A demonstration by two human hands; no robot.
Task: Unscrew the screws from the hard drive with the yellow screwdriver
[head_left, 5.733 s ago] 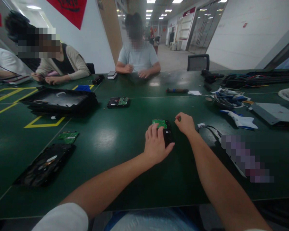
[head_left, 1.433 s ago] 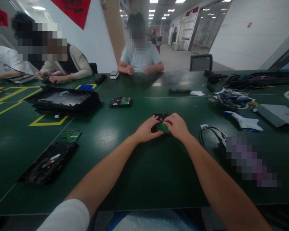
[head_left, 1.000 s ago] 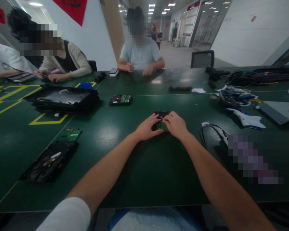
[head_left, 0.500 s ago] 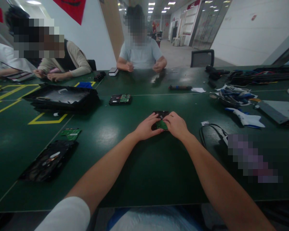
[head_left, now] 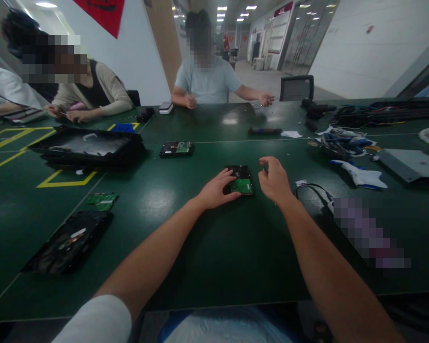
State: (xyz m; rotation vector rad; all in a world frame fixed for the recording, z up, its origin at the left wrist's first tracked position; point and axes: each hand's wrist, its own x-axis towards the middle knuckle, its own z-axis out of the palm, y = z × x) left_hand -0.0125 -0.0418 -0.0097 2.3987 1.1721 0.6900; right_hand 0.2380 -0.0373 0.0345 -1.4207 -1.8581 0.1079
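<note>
The only view looks from the wearer's head, forward and down across the desk (head_left: 186, 257). Wide and fairly near, it sets the left hand (head_left: 214, 189) and right hand (head_left: 274, 182) around mid-frame, reaching beyond the person opposite (head_left: 210, 81) to the ceiling lights (head_left: 222, 8).

Ceiling lights (head_left: 222, 8) glow over a pale floor (head_left: 252, 82), glass doors (head_left: 302, 40) and white walls (head_left: 364, 57)
</note>
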